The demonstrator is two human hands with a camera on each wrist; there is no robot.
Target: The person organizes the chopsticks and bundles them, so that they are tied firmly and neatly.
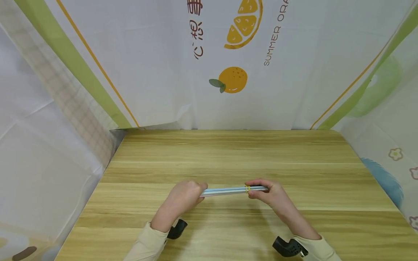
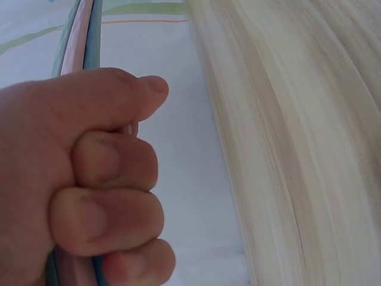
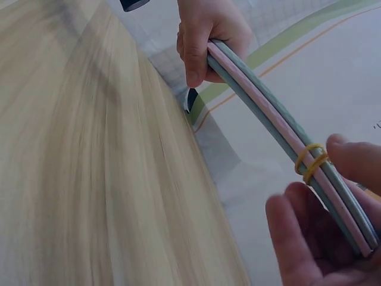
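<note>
A bundle of straws (image 1: 228,190), pink between grey-blue ones, is held level just above the wooden table (image 1: 228,152), near its front edge. One end is clenched in the fist of the left hand (image 1: 184,197), the fingers (image 2: 113,208) curled tight round it. The other end is pinched by the right hand (image 1: 269,194) between thumb and fingertips (image 3: 292,238). A yellow rubber band (image 3: 311,161) is wound round the bundle just beside the right hand. The table is enclosed by printed cloth walls (image 1: 147,65) with orange fruit pictures.
</note>
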